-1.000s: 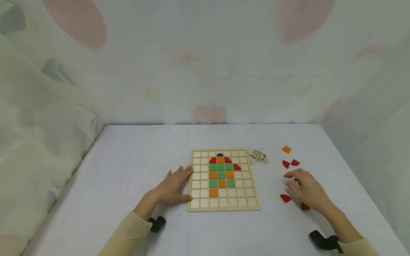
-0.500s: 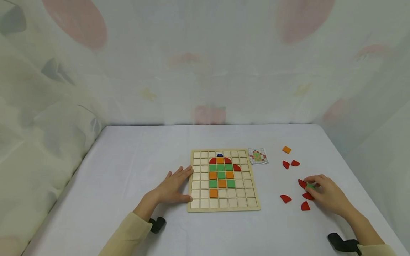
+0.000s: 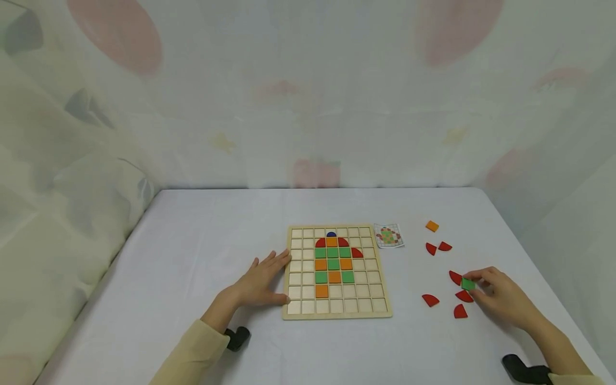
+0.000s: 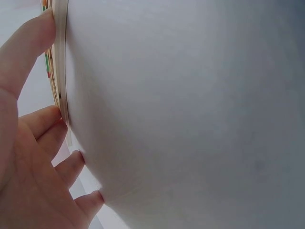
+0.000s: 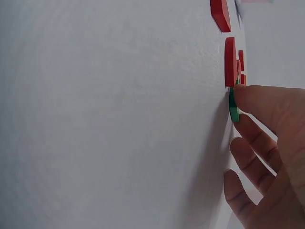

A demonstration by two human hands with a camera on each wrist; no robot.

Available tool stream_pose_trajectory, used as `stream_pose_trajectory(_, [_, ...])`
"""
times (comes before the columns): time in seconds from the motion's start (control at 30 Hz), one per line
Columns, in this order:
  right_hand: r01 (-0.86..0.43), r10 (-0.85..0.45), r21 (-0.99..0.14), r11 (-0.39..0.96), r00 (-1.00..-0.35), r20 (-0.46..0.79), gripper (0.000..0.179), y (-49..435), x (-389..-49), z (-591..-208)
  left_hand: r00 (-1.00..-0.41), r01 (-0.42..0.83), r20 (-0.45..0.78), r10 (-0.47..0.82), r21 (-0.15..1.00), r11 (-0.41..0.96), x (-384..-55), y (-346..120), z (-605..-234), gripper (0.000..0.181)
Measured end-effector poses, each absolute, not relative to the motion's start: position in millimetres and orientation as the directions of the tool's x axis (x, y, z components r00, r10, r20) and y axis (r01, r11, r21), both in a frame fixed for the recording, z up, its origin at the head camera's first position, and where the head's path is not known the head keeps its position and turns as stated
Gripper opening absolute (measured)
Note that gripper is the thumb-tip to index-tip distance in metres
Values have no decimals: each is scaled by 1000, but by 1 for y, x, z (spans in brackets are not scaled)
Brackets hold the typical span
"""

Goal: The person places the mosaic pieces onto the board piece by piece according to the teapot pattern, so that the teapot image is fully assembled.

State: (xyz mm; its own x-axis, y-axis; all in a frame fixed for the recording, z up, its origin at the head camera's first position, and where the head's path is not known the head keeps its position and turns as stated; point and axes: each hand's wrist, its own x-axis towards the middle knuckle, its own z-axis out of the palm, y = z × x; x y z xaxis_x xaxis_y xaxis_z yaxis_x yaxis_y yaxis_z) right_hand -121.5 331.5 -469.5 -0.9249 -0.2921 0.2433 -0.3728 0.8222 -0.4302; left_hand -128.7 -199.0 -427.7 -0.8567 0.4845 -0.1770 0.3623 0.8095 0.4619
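Note:
My right hand (image 3: 502,297) pinches a green square tile (image 3: 468,284) between thumb and index finger, low at the table on the right. The right wrist view shows this green tile (image 5: 234,106) edge-on beside a red piece (image 5: 230,62). Red quarter-round tiles lie close around it: one (image 3: 455,277) on its left, one (image 3: 464,297) just below. With fingers spread, my left hand (image 3: 257,280) touches the left edge of a wooden grid board (image 3: 337,316). Its thumb (image 4: 38,33) and fingertips meet the board's side in the left wrist view. Green, orange, red and blue tiles fill some middle squares.
A small printed pattern card (image 3: 389,236) lies at the board's upper right. Farther back on the right are an orange square tile (image 3: 432,226) and two red tiles. Two other red pieces lie nearer, one (image 3: 430,300) towards the board. White cloth (image 3: 216,214) covers the table.
My right hand has moved right and slightly nearer, uncovering red tiles, and now pinches the green tile. My left hand has stayed at the board's edge.

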Motion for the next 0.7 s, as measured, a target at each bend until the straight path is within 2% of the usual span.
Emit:
stream_pose_trajectory(0.43, [-384, -297, -389, 837, -917, 265, 32, 328, -124, -472, -856, 360, -181, 484, 463, 810, -128, -198, -426, 91])
stream_pose_trajectory(0.7, [-385, -292, -413, 825, -917, 273, 35, 320, -126, -463, -857, 363, -177, 483, 456, 812, -127, -198, -425, 90])
